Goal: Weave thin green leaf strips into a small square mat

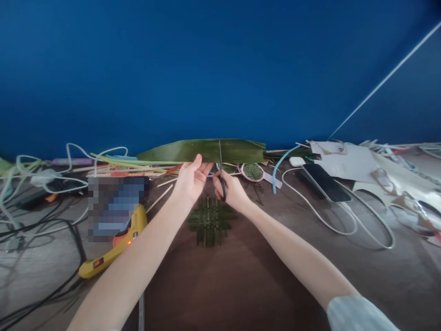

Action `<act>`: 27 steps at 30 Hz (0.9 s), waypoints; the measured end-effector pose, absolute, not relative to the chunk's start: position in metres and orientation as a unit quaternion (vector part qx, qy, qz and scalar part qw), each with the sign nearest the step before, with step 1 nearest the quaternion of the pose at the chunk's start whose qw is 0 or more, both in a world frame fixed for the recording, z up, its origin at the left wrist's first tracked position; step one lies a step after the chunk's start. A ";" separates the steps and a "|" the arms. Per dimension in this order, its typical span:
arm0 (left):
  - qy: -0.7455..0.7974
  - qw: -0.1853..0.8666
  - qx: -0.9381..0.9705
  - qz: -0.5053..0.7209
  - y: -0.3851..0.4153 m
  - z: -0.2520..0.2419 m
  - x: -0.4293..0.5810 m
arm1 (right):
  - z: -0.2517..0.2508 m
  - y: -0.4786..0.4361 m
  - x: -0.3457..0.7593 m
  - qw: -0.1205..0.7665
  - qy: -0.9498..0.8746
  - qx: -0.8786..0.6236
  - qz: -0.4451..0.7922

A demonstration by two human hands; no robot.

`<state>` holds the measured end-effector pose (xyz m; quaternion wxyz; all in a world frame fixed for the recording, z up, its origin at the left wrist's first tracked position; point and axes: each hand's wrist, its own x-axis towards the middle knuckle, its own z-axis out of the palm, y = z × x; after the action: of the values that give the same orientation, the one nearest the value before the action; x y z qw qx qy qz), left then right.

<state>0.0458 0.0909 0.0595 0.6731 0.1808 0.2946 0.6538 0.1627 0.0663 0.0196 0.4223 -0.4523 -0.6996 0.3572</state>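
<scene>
A long, broad green leaf (186, 151) is held up lengthwise in front of me, its pointed end to the left. My left hand (193, 180) grips its lower edge, thumb in front and the other fingers partly hidden behind. In my right hand (234, 189) is a pair of scissors (221, 177), fingers wrapped round the handles. One blade stands upright across the front of the leaf; the other blade is hidden. Below both hands, a mat woven from dark green leaf strips (211, 223) lies flat on the table.
A yellow glue gun (115, 255) with a lit orange light lies left, beside a blurred-out dark object (120, 207). White cables (69, 172) tangle far left. Right are a round pink-rimmed piece (252, 172), a phone (327, 181) with its cable, and white paper scraps (347, 161). A blue wall rises behind.
</scene>
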 end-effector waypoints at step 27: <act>0.336 0.605 0.194 0.695 0.107 0.063 0.017 | 0.019 0.075 0.170 0.490 -0.594 -0.497 0.401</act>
<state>0.0173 0.1071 0.0631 0.6054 0.1943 0.3357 0.6950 0.1696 0.0750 0.0191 0.4897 -0.4968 -0.5939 0.4008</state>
